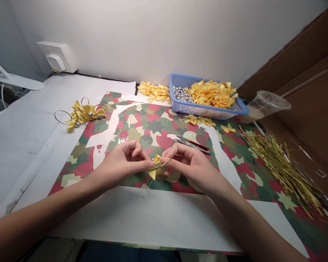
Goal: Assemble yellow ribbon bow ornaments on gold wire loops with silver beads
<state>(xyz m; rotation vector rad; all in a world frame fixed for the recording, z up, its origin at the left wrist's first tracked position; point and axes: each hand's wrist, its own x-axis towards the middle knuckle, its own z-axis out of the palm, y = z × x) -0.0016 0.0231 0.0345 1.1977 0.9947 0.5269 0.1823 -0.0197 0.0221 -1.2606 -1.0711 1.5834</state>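
Between my two hands is a yellow ribbon bow [153, 173], held above the patterned paper. My left hand [125, 158] pinches the bow from its left side, thumb and forefinger closed on it. A thin gold wire tie [163, 165] curves out from the bow, and my right hand [186, 160] has it between thumb and forefinger. Part of a small silver bead shows by the left fingertips. Behind my right hand lie thread snips [194, 144] with a red and black handle.
A blue basket [207, 113] carries silver bells and yellow bows. More loose bows [153, 91] lie beside it. Bows with looped wire [84, 113] sit at left, a bundle of gold ties [281, 167] at right. A tilted plastic cup [272, 102] stands near a cardboard box [311, 83].
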